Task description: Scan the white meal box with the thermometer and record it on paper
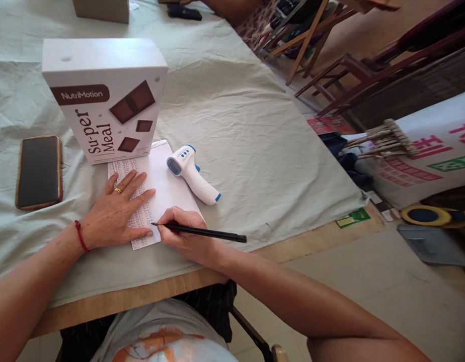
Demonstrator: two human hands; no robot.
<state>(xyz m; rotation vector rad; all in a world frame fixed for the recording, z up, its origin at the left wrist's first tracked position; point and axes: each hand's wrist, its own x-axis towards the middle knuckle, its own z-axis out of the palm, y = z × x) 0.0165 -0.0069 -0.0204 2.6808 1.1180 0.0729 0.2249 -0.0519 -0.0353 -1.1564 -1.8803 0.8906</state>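
My right hand [187, 231] grips a black pen [210, 233], its tip down on a white sheet of paper [168, 193]. Rows of small handwriting fill the left part of the sheet. Fingers spread, my left hand [121, 216] lies flat over the written part and hides some of it. Just above the right hand, a white and blue infrared thermometer [195, 173] rests partly on the paper's right edge. Beyond the left hand a white "NutriMotion" box [107, 100] stands upright at the top of the sheet.
A phone [39, 172] lies face up at the left on the cloth-covered table [232, 115]. Farther back are a cardboard box [102, 10], a dark object [184, 12] and another person's arm [232, 7]. To the right stand wooden chairs [349, 75] and a printed sack [436, 146].
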